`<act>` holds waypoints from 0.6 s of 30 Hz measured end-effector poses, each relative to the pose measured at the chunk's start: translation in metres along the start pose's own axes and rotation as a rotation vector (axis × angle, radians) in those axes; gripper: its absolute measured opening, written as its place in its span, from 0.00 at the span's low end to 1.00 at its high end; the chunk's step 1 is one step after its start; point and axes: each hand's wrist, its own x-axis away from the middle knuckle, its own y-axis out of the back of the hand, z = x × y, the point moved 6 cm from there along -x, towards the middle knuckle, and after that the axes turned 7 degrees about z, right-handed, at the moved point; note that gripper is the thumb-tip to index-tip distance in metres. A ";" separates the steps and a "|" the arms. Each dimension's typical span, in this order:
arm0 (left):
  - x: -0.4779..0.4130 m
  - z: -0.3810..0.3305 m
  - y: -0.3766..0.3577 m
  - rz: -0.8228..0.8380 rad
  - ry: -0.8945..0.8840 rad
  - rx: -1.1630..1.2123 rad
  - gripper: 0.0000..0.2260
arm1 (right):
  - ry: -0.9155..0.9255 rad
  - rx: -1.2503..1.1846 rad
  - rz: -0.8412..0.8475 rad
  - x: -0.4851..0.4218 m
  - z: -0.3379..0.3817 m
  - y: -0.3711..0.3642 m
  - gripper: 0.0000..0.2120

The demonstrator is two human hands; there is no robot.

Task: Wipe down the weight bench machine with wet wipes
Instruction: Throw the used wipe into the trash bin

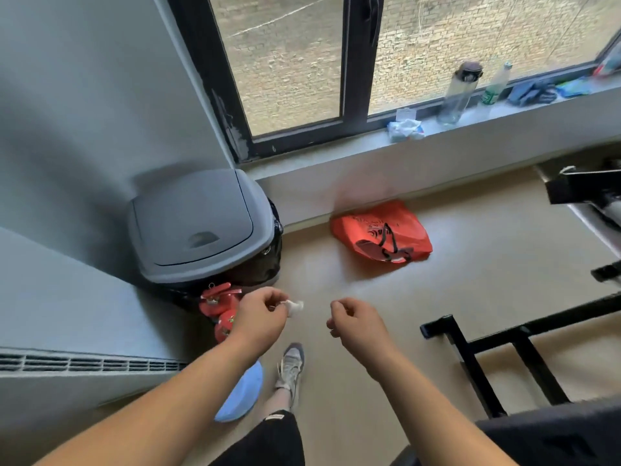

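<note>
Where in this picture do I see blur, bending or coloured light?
Head view: the wide lens bends the window frame; daylight comes through it; the orange bag casts a reddish glow on the wall above; the wipe in the left hand is smeared.
</note>
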 end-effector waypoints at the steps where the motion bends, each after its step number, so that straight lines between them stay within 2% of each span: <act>1: -0.021 0.002 0.006 0.002 0.015 0.006 0.06 | 0.007 0.019 0.023 -0.019 0.012 -0.008 0.11; 5: -0.124 0.018 0.037 -0.033 0.090 -0.063 0.08 | 0.016 0.045 0.063 -0.108 0.059 -0.036 0.20; 7: -0.182 0.023 0.057 -0.046 0.116 -0.150 0.06 | -0.020 0.034 0.070 -0.155 0.082 -0.048 0.19; 9: -0.232 0.033 0.074 -0.056 0.135 -0.151 0.07 | -0.042 0.055 0.087 -0.200 0.103 -0.061 0.19; 13: -0.291 0.064 0.104 -0.117 0.242 -0.163 0.08 | -0.064 0.112 0.163 -0.264 0.140 -0.096 0.22; 18: -0.350 0.116 0.122 -0.025 0.303 -0.224 0.16 | -0.108 0.163 0.259 -0.322 0.163 -0.133 0.19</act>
